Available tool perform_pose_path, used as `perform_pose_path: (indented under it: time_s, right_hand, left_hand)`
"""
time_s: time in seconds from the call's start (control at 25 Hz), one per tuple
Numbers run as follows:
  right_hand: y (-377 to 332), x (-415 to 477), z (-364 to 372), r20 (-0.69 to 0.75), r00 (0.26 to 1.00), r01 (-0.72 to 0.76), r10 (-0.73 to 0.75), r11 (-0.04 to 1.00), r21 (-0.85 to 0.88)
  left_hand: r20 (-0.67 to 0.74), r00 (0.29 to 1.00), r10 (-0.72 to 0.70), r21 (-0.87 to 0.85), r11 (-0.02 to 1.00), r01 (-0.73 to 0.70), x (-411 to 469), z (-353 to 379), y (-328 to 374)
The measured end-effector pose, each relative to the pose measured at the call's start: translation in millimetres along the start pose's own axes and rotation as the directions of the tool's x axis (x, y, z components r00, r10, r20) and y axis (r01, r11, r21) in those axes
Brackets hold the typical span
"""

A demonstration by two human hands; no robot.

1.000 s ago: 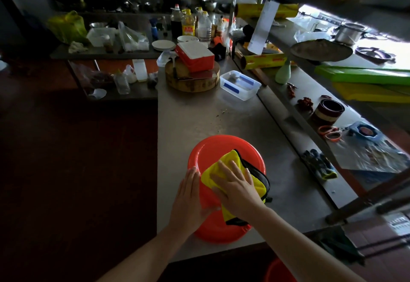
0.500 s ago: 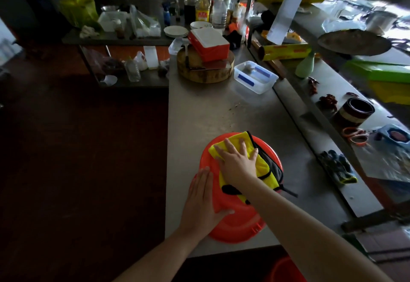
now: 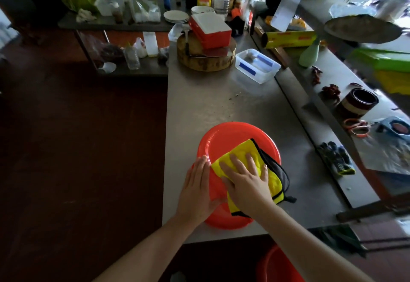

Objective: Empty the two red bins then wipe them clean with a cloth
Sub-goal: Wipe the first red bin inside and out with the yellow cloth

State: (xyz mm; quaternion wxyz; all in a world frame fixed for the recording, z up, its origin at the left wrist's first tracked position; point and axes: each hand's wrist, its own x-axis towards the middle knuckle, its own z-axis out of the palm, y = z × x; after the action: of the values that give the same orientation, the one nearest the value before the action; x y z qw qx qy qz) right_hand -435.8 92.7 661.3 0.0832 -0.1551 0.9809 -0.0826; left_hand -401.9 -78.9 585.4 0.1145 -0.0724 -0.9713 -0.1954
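Red bin (image 3: 235,135) lies under both hands: right hand (image 3: 246,179), fingers straight and spread, presses yellow cloth (image 3: 248,145) onto it; left hand (image 3: 197,188) rests flat on its left side. It sits near the steel counter's (image 3: 210,100) front edge, in a dim kitchen.

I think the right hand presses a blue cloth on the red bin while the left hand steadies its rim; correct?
Nearly: the head view shows a yellow cloth, not blue. The right hand presses it on the red bin while the left hand steadies its rim.
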Motion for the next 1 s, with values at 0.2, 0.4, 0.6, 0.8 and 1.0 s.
perform_pose_path:
  time_s: [0.2, 0.4, 0.6, 0.8, 1.0]
  right_hand:
    - [7.3, 16.1, -6.9, -0.001, 1.000, -0.014, 0.014, 1.000, -0.011]
    - [9.7, 87.8, -17.4, -0.031, 0.993, -0.117, 0.118, 0.993, 0.026]
    - [13.9, 108.5, -24.5, -0.024, 0.993, -0.118, 0.118, 0.993, 0.014]
    - [22.4, 50.5, -15.9, 0.002, 0.997, -0.073, 0.073, 0.997, 0.033]
    - [15.7, -4.4, -10.4, 0.040, 0.998, -0.038, 0.038, 0.999, 0.001]
  left_hand:
    - [-0.034, 0.999, 0.006, -0.056, 0.998, -0.008, 3.0, 1.3, 0.1]
    - [0.002, 1.000, -0.030, -0.024, 0.999, 0.030, 3.1, 0.1, 1.7]
    - [0.006, 1.000, -0.019, -0.018, 1.000, 0.019, 2.8, -0.1, 2.2]
    - [0.007, 1.000, 0.002, 0.010, 1.000, -0.002, -0.4, 3.2, 2.1]
    - [-0.046, 0.999, 0.020, 0.012, 1.000, -0.019, -1.6, 3.7, 2.1]
